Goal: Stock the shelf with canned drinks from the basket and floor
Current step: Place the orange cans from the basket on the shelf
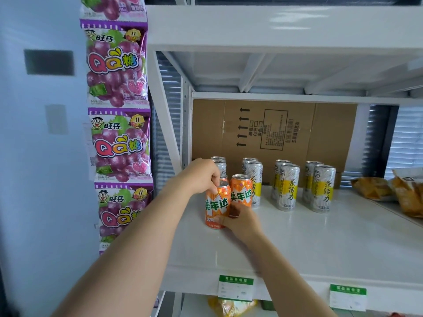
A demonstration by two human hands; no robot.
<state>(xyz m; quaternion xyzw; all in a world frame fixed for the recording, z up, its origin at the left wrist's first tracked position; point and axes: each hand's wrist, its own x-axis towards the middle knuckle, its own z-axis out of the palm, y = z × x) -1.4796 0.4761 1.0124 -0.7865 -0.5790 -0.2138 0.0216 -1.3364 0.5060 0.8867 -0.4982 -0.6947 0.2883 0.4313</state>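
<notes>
Two orange cans stand on the white shelf (320, 236) at its left end. My left hand (201, 175) grips the top of the front orange can (216, 205) from above. My right hand (240, 221) holds the base of that can, its fingers curled by the foot of the second orange can (241, 191). A third orange can is barely visible behind my left hand. Behind them stand several tall silver-and-yellow tea cans (287, 186) in rows running toward the back.
A cardboard sheet (274, 131) lines the back of the shelf. Snack bags (393, 191) lie at the right end. A strip of purple candy packets (119, 133) hangs along the left post. Price tags (235, 288) hang on the shelf's front edge.
</notes>
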